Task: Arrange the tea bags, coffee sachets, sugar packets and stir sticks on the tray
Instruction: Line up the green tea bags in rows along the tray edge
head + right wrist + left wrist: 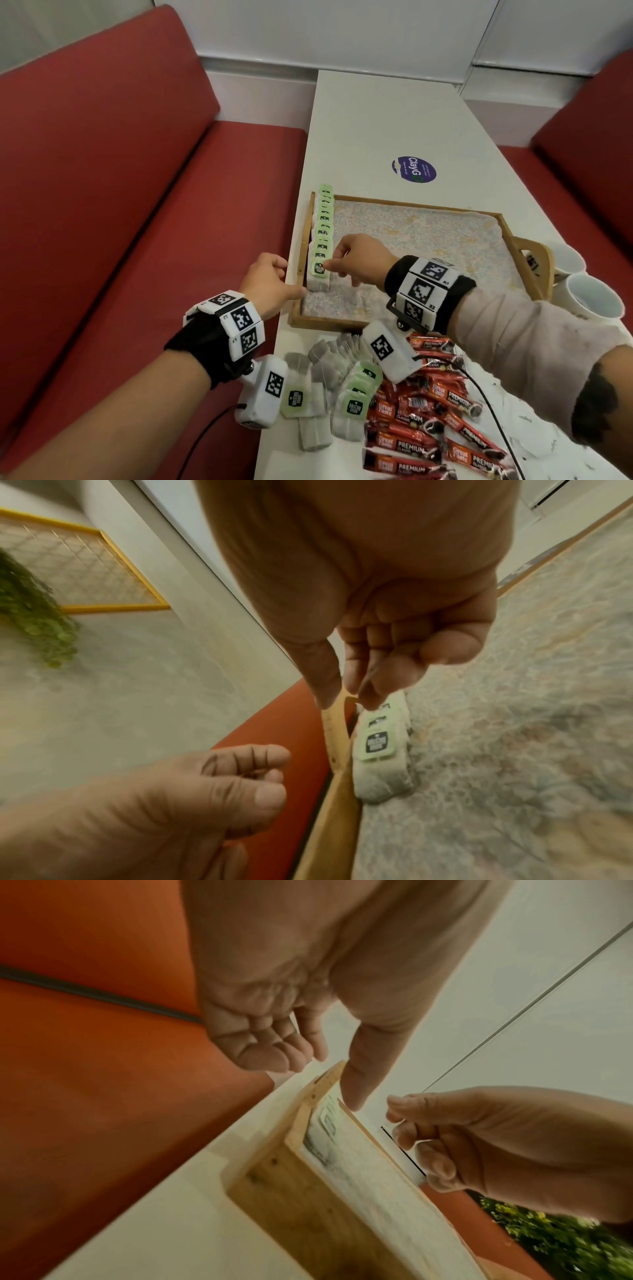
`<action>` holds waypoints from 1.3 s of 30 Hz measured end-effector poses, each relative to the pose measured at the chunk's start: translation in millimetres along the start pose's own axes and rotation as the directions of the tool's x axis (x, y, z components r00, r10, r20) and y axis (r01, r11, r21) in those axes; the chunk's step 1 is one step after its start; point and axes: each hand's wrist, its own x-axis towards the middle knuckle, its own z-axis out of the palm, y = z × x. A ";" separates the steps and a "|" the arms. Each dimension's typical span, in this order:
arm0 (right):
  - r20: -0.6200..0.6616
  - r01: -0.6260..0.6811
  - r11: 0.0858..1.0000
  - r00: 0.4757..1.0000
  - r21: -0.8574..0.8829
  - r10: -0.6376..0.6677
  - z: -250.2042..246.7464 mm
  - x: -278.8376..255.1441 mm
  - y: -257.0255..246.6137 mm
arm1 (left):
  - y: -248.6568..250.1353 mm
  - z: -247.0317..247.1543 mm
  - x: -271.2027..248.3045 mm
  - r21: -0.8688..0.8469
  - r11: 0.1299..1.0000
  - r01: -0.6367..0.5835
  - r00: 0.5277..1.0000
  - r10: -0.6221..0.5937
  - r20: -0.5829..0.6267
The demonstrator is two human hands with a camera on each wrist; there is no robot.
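Observation:
A wooden tray (411, 202) lined with patterned cloth lies on the white table. Several tea bags with green tags (323, 222) stand in a row along its left wall. My right hand (329, 265) reaches over the tray, thumb and index finger pinching at the tag of the nearest tea bag (318, 278). The right wrist view shows that tea bag (377, 748) below my fingertips (369, 696). My left hand (274, 281) sits outside the left rim, fingers loosely curled and holding nothing, its thumb at the rim. Loose tea bags (329, 377) and red coffee sachets (431, 421) are heaped in front of the tray.
Two white cups (596, 298) stand by the tray's right handle. A purple sticker (413, 169) marks the table beyond the tray. Red bench seats (137, 240) flank the narrow table on both sides. Cables from my wrist cameras trail over the sachets.

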 end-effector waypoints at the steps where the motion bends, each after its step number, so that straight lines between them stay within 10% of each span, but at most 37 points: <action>1: -0.012 0.008 1.000 1.000 0.019 -0.008 -0.2 -7.7 -0.1 | -3.3 -1.7 -7.2 0.001 1.000 -0.013 1.000 0.013 0.013; 18: -0.055 0.041 0.999 0.998 -0.019 -0.042 30.3 -116.3 39.4 | -30.6 31.6 -113.2 0.156 0.962 -0.224 0.916 0.153 0.370; 39: -0.004 0.065 0.956 0.998 -0.284 -0.069 65.4 -149.2 56.4 | -32.0 56.1 -136.3 0.301 0.929 -0.217 0.932 0.105 0.347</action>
